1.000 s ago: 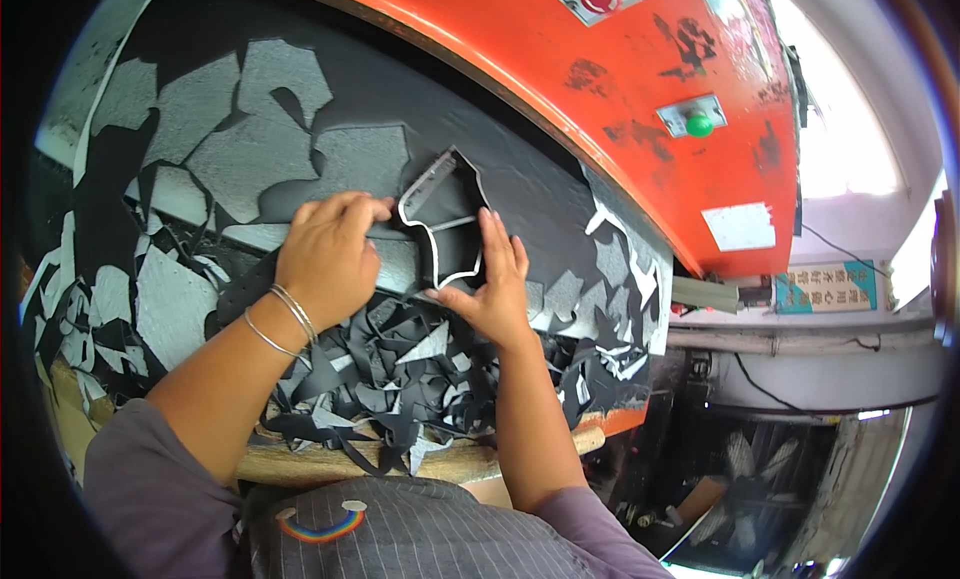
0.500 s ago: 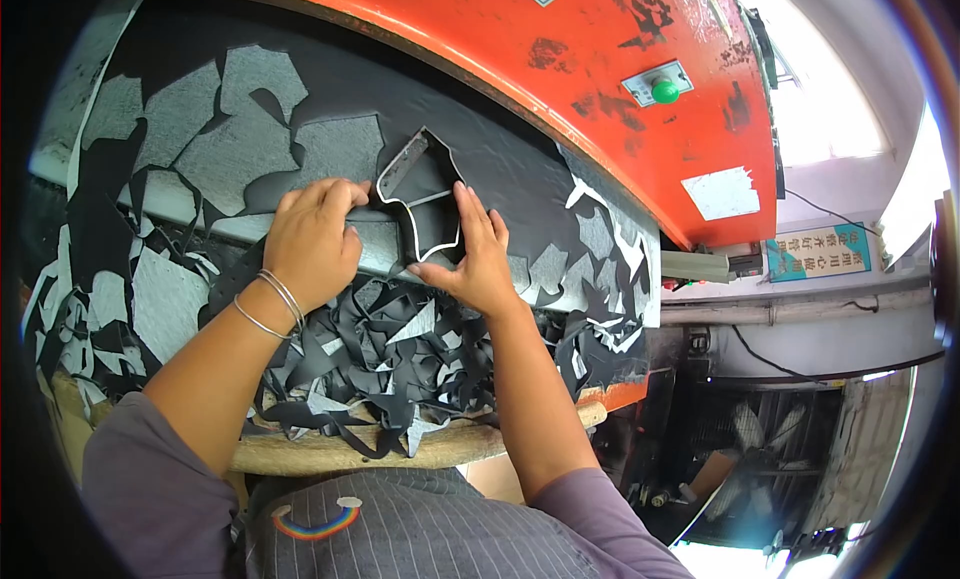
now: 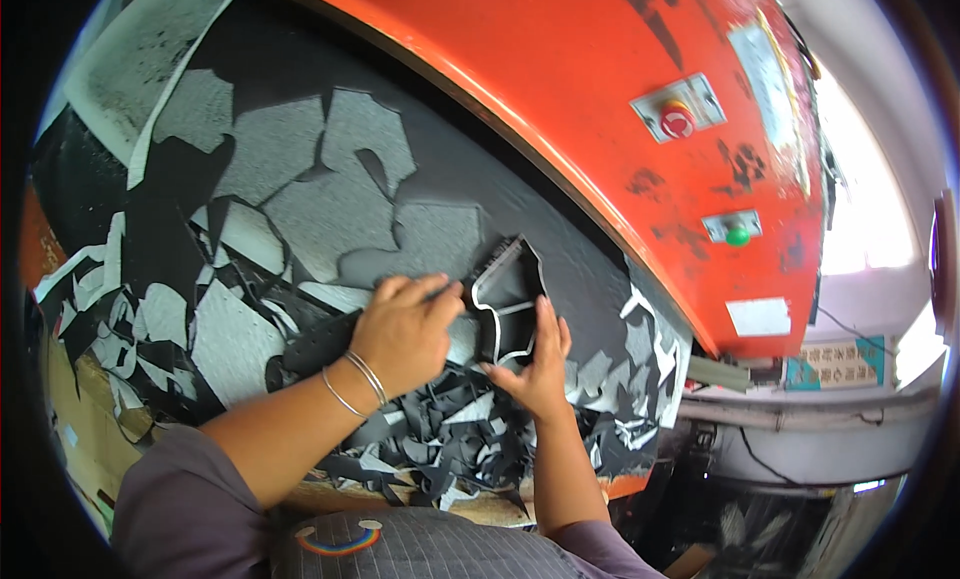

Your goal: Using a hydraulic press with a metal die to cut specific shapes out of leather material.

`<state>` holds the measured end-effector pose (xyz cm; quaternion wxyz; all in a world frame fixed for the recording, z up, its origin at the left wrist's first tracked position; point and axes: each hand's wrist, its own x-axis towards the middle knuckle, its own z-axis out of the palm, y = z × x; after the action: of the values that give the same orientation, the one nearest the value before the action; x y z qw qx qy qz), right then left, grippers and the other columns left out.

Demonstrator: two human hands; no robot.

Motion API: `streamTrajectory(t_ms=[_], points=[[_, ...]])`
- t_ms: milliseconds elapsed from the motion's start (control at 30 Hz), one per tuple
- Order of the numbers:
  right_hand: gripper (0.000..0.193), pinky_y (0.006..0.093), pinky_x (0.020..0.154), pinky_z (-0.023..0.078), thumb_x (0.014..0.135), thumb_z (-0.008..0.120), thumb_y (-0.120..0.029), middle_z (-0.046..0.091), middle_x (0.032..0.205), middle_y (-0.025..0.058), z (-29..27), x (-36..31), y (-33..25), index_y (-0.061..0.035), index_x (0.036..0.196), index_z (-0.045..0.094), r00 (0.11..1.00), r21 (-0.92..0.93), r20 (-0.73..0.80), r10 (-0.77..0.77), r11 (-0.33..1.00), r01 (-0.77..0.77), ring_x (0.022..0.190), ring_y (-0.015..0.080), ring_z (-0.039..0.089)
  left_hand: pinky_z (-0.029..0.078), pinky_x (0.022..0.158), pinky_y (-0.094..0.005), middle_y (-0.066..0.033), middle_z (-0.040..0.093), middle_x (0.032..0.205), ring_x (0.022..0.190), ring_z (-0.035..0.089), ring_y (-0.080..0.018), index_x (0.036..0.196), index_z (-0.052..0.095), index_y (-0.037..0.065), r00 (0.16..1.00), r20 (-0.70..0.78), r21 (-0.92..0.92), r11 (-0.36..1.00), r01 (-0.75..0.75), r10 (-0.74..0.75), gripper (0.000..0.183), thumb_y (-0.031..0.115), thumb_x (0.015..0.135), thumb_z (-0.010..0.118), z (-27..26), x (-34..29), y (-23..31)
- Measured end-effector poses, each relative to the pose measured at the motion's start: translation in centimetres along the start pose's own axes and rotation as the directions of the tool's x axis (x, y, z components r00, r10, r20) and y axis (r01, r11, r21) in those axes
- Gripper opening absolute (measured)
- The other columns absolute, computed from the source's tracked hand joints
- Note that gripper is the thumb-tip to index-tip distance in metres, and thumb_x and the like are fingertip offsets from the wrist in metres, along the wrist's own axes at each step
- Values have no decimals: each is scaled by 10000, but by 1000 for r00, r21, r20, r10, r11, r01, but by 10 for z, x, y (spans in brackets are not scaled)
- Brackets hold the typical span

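Note:
A dark metal cutting die (image 3: 508, 299) with a curved outline stands on a black cutting bed (image 3: 560, 249) strewn with grey and black sheet offcuts. My left hand (image 3: 405, 331), with thin bangles at the wrist, lies palm down on a dark perforated strip (image 3: 320, 344) just left of the die, fingertips touching the die's left edge. My right hand (image 3: 535, 364) presses its spread fingers against the die's lower right side.
An orange machine head (image 3: 640, 99) arches over the bed, carrying a red button (image 3: 677, 119) and a green button (image 3: 738, 235). Grey cut pieces (image 3: 320, 209) lie at the left; tangled black scraps (image 3: 440, 449) pile near the front edge.
Both hands stay on the die. The view has tilted, so the die and hands sit lower and more to the right in the picture; the fingers shifted slightly on the die.

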<state>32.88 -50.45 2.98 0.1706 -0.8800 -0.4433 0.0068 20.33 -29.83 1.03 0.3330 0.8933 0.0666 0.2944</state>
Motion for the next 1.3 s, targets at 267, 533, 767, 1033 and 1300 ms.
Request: streamTrajectory(t_ms=[267, 533, 767, 1033, 1300], points=[[1167, 510, 1111, 175, 515, 831, -451, 382, 1431, 245, -2, 0, 1, 47, 1425, 295, 1000, -56, -1, -31, 998, 31, 1354, 350, 359, 408, 885, -383, -20, 677, 1032, 1087, 568, -198, 1111, 597, 13, 1000, 17, -50, 999, 7, -7, 376, 80, 741, 596, -3, 6, -3], [1161, 526, 1100, 185, 523, 819, -465, 429, 1393, 245, -4, 4, 7, 43, 1425, 293, 1000, -50, -7, -21, 999, 21, 1351, 360, 365, 411, 874, -388, -11, 675, 1039, 1072, 584, -202, 1049, 603, 41, 998, 27, -25, 998, 51, -50, 315, 64, 735, 591, 3, 13, 2], [1102, 535, 1108, 171, 574, 801, -423, 395, 1448, 177, -3, 9, 6, 2, 1444, 274, 1000, 9, -3, -7, 1000, 7, 1383, 328, 317, 403, 905, -419, -119, 635, 1092, 1075, 582, -293, 954, 551, 75, 998, 24, 32, 998, 49, -50, 227, 70, 734, 606, 3, 10, 7], [1163, 511, 1123, 167, 621, 779, -476, 357, 1464, 214, -19, -9, 10, 37, 1468, 169, 1000, 51, -22, 22, 998, -21, 1388, 320, 308, 400, 910, -390, -61, 662, 1074, 1016, 597, -259, 990, 543, 72, 992, 99, 12, 996, 83, -84, 249, 78, 748, 602, 6, 5, 29], [1148, 515, 1119, 175, 629, 774, -474, 351, 1469, 201, -31, -21, 3, 55, 1457, 181, 999, 65, -47, 1, 998, 2, 1390, 306, 303, 403, 874, -405, -67, 659, 1059, 1008, 600, -266, 991, 550, 79, 994, 90, 48, 997, 59, -63, 275, 87, 721, 607, -5, 0, 43]])
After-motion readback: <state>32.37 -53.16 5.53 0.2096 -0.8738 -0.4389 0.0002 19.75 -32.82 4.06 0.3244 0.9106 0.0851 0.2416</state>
